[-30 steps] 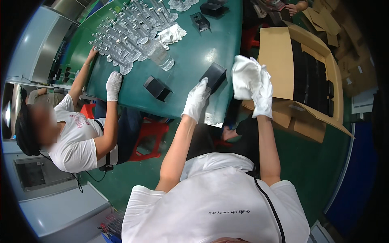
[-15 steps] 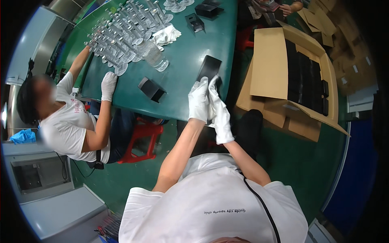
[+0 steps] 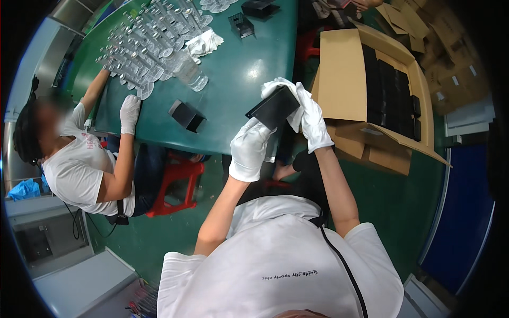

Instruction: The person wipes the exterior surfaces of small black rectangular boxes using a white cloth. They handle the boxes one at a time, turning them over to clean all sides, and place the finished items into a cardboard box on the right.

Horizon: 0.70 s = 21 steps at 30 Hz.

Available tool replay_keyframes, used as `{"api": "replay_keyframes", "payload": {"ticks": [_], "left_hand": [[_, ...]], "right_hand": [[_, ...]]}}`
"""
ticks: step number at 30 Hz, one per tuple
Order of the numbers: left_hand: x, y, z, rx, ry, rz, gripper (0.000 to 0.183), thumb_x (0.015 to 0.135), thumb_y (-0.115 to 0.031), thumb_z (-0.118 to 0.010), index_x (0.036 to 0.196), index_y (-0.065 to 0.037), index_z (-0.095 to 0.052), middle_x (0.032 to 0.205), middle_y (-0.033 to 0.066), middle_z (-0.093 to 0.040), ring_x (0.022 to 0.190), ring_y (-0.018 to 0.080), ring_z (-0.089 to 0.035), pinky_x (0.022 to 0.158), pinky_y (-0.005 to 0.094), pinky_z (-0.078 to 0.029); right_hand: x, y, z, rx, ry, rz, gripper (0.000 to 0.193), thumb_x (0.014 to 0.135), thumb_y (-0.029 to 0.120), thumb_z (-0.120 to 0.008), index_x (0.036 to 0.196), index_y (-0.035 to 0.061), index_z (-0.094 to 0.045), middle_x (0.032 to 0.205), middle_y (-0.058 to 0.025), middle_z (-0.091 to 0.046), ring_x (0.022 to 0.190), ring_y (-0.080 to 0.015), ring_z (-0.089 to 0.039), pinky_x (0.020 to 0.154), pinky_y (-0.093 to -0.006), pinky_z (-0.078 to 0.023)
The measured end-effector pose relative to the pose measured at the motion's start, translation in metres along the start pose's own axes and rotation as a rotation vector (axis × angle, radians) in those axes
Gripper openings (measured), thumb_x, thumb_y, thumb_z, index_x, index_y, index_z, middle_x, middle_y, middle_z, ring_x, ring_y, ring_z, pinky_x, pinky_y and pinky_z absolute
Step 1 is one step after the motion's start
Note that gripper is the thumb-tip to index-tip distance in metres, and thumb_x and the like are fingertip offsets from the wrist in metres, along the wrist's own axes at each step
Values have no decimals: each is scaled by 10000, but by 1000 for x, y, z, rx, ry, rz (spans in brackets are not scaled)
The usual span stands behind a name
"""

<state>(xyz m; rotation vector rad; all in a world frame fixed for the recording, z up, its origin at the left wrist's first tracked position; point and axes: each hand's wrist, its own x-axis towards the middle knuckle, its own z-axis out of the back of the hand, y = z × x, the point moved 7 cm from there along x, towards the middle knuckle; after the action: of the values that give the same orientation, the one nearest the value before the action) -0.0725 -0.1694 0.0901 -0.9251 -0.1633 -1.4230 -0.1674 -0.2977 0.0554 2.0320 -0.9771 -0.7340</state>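
My left hand (image 3: 249, 149), in a white glove, grips a black box (image 3: 275, 107) by its near edge, above the table's edge. The box is tilted, and one flat dark face shows. On its right side my gloved right hand (image 3: 314, 126) is closed on a white cloth (image 3: 280, 83), which lies over the box's far edge and hangs along its right side. The right fingertips are partly hidden by cloth and box. A similar black box (image 3: 186, 115) lies on the green table (image 3: 238, 98) to the left.
Further black boxes (image 3: 242, 25) and a crumpled white cloth (image 3: 204, 43) lie farther back, beside a clear cup (image 3: 192, 77) and several clear stemmed pieces (image 3: 146, 50). A gloved co-worker (image 3: 79, 164) sits left. An open carton (image 3: 342, 79) of black boxes stands right.
The black box has been lifted and turned, coming nearer to me. My right hand has moved up and right with the cloth, now around the box's far side. My left hand has shifted to its near edge.
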Motion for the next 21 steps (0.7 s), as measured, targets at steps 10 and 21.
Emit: {"api": "replay_keyframes", "payload": {"ticks": [10, 21], "left_hand": [[-19, 27, -4, -81, -28, 101, 152, 803, -63, -670, 945, -61, -723, 884, 136, -717, 953, 315, -702, 769, 381, -563], [-57, 164, 1, -1231, -581, 1134, 325, 1001, -123, -572, 1296, 12, -557, 1189, 92, -644, 1074, 165, -605, 943, 298, -465]], "right_hand": [[-38, -12, -74, -1000, 113, 701, 388, 906, 156, -641, 1284, 71, -641, 1354, -139, -608, 1311, -310, -524, 1141, -441, -342], [-51, -35, -87, -457, 357, 209, 415, 1016, 169, -411, 1366, -2, -554, 1389, -145, -588, 1295, -239, -553, 1102, -335, -406]]}}
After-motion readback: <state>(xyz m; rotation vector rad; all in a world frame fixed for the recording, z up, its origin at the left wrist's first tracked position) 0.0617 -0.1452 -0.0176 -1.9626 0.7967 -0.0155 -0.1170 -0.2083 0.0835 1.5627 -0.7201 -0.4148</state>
